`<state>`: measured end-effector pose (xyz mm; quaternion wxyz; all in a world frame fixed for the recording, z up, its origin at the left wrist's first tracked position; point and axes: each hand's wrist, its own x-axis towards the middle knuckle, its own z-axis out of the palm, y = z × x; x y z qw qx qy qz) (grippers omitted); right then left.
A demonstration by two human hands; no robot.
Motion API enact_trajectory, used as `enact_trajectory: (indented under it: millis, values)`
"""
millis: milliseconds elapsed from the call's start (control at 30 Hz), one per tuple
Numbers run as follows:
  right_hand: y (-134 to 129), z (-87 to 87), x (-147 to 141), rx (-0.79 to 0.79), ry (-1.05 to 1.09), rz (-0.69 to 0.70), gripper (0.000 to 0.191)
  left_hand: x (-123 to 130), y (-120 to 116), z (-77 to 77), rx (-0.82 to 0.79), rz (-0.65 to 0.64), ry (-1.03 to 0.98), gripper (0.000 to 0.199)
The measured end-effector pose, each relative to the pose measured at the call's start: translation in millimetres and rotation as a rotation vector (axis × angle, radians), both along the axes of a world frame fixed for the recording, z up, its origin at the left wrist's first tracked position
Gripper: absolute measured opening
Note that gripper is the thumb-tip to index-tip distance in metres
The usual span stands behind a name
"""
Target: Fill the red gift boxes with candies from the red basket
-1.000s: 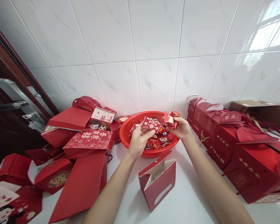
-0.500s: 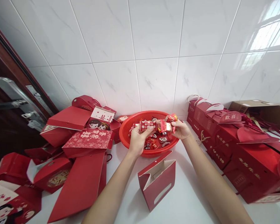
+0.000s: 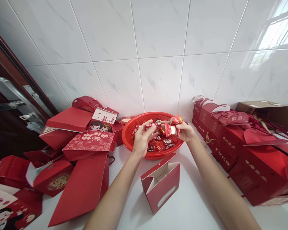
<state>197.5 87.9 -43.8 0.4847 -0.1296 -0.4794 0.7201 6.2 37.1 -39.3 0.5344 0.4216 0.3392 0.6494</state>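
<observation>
Both hands are over a red plastic basket [image 3: 127, 138] that has several wrapped candies [image 3: 158, 145] in it. My left hand [image 3: 141, 140] is closed on a small red candy with white marks [image 3: 153, 125], pinched between thumb and fingers. In my right hand [image 3: 186, 131] are red-and-gold wrapped candies [image 3: 171, 130], one sticking up above the other. Just in front of the basket stands an open red paper box [image 3: 162, 188], its top gaping and an oval window on its near side. How full it is inside cannot be made out.
Red gift boxes [image 3: 86, 185] lie in a loose pile on the left. A row of closed red boxes [image 3: 244, 163] lines the right, with a brown carton [image 3: 266, 108] behind. A tiled wall [image 3: 160, 83] rises at the back; a door handle [image 3: 7, 92] is far left.
My left hand has turned the small red candy from face-on to nearly edge-on. My right hand keeps its candies in about the same place. The view has shifted slightly.
</observation>
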Motion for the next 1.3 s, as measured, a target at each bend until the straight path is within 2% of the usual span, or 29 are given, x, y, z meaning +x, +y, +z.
enact_trajectory:
  millis: [100, 167, 333, 533, 733, 1000, 1300]
  values:
    - [0, 0.2, 0, 0.048, -0.027, 0.02, 0.025, -4, 3, 2.5, -0.138, -0.014, -0.038, 0.042]
    - [0, 0.5, 0, 0.077, -0.063, 0.051, 0.024, -4, 5, 3.6, -0.149, 0.005, -0.069, 0.039]
    - [-2, 2.7, 1, 0.125, -0.092, 0.061, 0.023, -2, 6, 0.1, 0.006, 0.101, -0.11, 0.043]
    - [-3, 4.0, -1, 0.126, -0.086, 0.061, 0.021, 0, 6, -7.4, 0.111, 0.196, -0.024, 0.046]
    - [-1, 2.4, -1, 0.098, -0.167, 0.026, 0.028, 2, 2, -3.3, 0.104, 0.152, -0.034, 0.044]
    - [-3, 6.7, -3, 0.088, -0.178, -0.037, 0.027, 1, 3, -0.7, 0.098, 0.13, -0.137, 0.026]
    - [-3, 4.9, -3, 0.062, -0.17, -0.07, 0.025, 1, 2, 0.2, 0.075, 0.109, -0.144, 0.028]
